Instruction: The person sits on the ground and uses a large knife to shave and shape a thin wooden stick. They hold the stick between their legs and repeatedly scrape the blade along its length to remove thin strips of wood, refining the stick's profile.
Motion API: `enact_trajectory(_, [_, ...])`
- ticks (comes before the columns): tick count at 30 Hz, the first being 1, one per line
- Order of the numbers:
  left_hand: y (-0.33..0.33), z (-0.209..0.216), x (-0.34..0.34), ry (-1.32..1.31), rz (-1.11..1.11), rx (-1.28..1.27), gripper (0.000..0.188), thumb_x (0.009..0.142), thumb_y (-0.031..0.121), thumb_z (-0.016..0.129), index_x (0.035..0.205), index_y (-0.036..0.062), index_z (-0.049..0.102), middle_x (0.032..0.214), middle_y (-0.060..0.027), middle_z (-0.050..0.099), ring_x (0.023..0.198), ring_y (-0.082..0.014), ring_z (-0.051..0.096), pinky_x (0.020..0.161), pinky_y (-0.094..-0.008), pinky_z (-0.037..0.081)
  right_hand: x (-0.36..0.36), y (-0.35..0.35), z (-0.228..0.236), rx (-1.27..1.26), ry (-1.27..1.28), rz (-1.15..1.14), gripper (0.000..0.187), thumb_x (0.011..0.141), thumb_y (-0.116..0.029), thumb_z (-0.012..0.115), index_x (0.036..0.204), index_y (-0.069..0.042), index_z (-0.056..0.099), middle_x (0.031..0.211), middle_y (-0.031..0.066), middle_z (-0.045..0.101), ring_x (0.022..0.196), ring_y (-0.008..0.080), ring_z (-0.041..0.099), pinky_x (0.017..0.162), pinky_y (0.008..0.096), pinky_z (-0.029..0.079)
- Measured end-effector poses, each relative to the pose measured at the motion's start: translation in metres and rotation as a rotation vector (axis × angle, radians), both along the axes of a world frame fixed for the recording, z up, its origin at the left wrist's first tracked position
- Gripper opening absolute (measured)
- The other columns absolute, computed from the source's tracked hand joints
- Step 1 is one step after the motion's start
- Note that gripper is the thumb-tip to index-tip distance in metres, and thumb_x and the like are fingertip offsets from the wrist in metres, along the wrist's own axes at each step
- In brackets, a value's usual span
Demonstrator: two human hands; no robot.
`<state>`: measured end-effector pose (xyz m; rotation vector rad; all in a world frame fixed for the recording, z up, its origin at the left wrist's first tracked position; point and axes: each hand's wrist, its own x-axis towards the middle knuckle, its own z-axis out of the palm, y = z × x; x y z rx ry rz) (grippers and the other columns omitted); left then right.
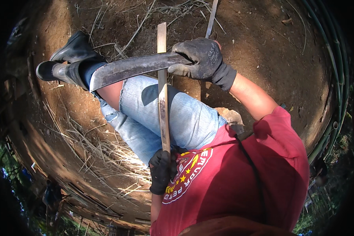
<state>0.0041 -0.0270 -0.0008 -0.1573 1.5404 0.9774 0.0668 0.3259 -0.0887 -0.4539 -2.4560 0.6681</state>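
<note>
My right hand [198,59], in a dark work glove, is closed around the handle end of a machete [133,67]. The dark, broad blade points left, above my bent knee. In my left hand [161,171], also gloved and held close to my belly, is the near end of a long, flat bamboo strip [163,114]. The strip runs away from me over my jeans, and the blade passes across it near its far end. I cannot tell whether the edge touches it. My right-hand fingers hide the handle.
My legs, in torn jeans [181,114] and dark boots [72,51], stretch left over brown soil [259,47]. Pale shavings [114,157] litter the ground. Another thin strip [212,17] is beyond my right hand. A stone [233,118] is beside my hip; green bamboo poles [336,59] curve at right.
</note>
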Motion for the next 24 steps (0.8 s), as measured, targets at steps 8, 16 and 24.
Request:
enact_trajectory(8, [-0.010, -0.008, -0.004, -0.064, 0.022, 0.148, 0.042, 0.102, 0.044, 0.051, 0.091, 0.0043, 0.059, 0.052, -0.0015, 0.052, 0.037, -0.0097, 0.043, 0.035, -0.0238, 0.031, -0.009, 0.023, -0.007, -0.019, -0.097, -0.041, 0.052, 0.073, -0.049, 0.082, 0.104, -0.008, 0.072, 0.089, 0.0084, 0.072, 0.078, 0.0262, 0.071, 0.066, 0.0356, 0.055])
enact_trajectory(16, [-0.007, -0.008, 0.002, -0.122, 0.092, 0.190, 0.047, 0.098, 0.051, 0.054, 0.088, 0.0052, 0.056, 0.051, -0.0006, 0.047, 0.038, -0.0082, 0.037, 0.038, -0.0221, 0.026, -0.016, 0.056, -0.026, 0.008, -0.151, -0.002, 0.046, 0.082, -0.051, 0.075, 0.106, -0.012, 0.071, 0.085, 0.0095, 0.071, 0.075, 0.0268, 0.069, 0.066, 0.0358, 0.054])
enact_trajectory(24, [-0.018, -0.017, 0.006, 0.547, -0.434, 0.140, 0.037, 0.100, 0.040, 0.055, 0.089, 0.0051, 0.060, 0.053, -0.0005, 0.052, 0.040, -0.0083, 0.044, 0.037, -0.0229, 0.030, 0.029, 0.122, -0.058, -0.154, -0.396, -0.583, 0.050, 0.096, -0.058, 0.054, 0.100, -0.011, 0.068, 0.077, 0.0118, 0.067, 0.074, 0.0285, 0.068, 0.066, 0.0373, 0.052])
